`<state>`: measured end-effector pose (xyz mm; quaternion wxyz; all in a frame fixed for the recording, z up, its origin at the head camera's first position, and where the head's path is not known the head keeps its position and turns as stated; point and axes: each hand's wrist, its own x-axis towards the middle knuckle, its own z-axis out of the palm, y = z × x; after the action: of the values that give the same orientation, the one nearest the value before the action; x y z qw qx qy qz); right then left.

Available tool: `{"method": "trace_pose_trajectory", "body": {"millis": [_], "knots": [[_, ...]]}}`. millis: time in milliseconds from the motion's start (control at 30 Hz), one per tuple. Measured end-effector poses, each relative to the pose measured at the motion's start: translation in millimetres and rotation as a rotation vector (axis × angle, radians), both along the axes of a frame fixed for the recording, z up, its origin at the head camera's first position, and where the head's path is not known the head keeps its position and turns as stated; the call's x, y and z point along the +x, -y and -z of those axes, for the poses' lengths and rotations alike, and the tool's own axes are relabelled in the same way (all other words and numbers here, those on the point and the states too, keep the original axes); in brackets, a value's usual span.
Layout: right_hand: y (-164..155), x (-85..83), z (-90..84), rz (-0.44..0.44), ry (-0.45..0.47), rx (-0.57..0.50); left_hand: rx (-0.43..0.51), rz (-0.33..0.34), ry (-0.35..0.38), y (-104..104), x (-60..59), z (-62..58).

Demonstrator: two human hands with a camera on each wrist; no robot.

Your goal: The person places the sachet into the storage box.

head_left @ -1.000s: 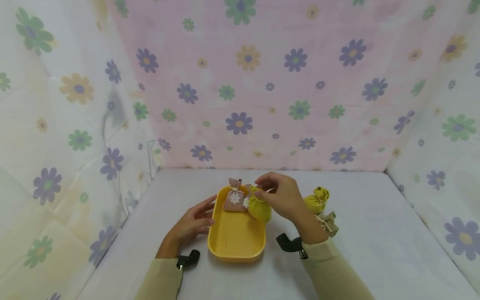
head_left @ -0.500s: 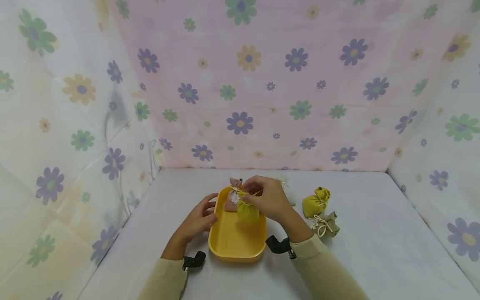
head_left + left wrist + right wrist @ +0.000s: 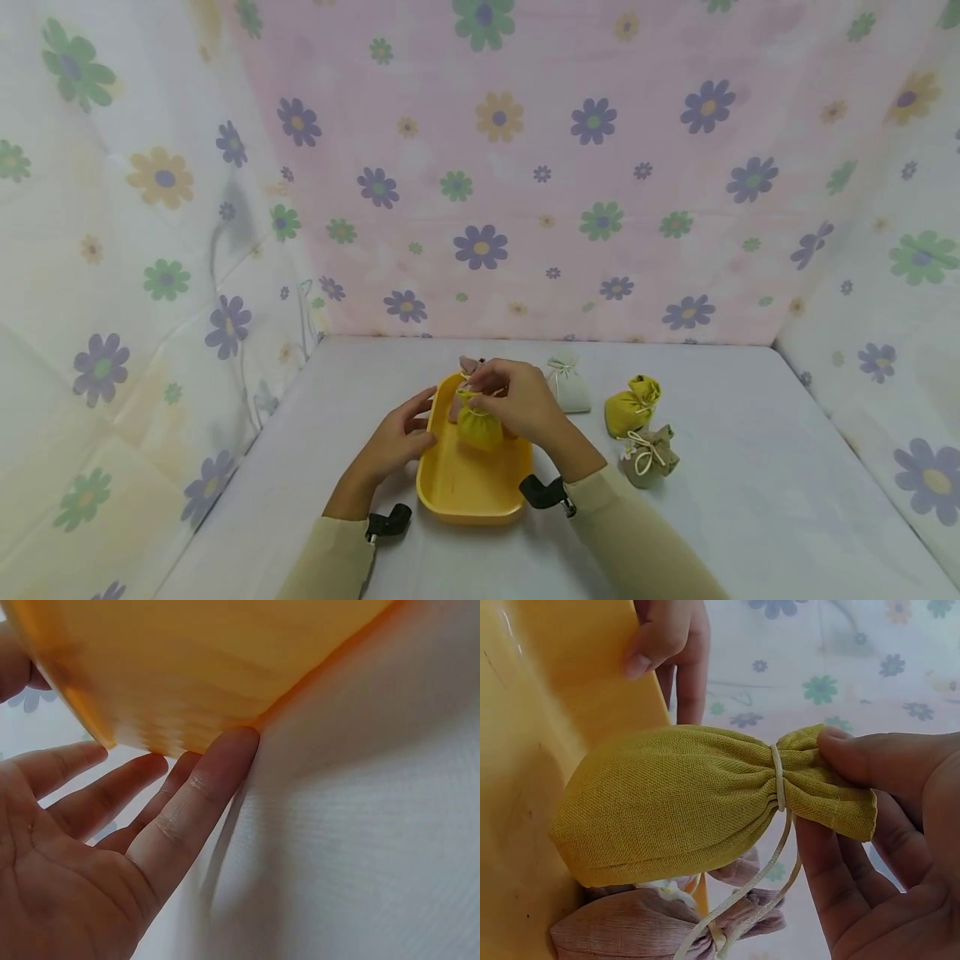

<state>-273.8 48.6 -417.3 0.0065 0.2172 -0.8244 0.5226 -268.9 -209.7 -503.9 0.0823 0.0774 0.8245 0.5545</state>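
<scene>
My right hand [image 3: 521,404] pinches a yellow-green drawstring pouch [image 3: 480,431] by its gathered top, between thumb and fingers. The pouch hangs over the far half of a yellow tray [image 3: 450,493]. In the right wrist view its cream cord dangles, and a dusty-pink pouch [image 3: 630,926] lies below it in the tray. From the head, that pink fabric is mostly hidden behind the held pouch and the right hand. My left hand [image 3: 393,440] rests against the tray's left side, fingers spread and fairly straight; in the left wrist view a fingertip [image 3: 232,754] touches the tray wall.
To the right of the tray stand a white pouch [image 3: 568,390], another yellow-green pouch [image 3: 627,410] and a tan pouch [image 3: 647,460] with a cream bow. Flowered cloth [image 3: 517,217] walls in the white table [image 3: 750,467] at the back and sides.
My right hand has carried the yellow-green pouch leftward, from the tray's right rim to over its middle. The white pouch has come into view behind it. My left hand stays at the tray.
</scene>
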Motion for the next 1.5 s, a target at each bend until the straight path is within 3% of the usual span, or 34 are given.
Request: {"method": "trace_pose_trajectory", "body": {"millis": [367,1167,1500], "knots": [[9.2,-4.3,2.7,-0.038,0.036,0.025,0.073,0.070,0.004,4.8,0.7,-1.1],[24.0,-8.7,10.8,-0.077,0.077,0.106,0.079,0.086,0.011,7.5,-0.4,2.9],[21.9,-8.8,8.0,-0.084,0.041,0.143,0.086,0.081,0.010,6.6,-0.4,1.2]]}}
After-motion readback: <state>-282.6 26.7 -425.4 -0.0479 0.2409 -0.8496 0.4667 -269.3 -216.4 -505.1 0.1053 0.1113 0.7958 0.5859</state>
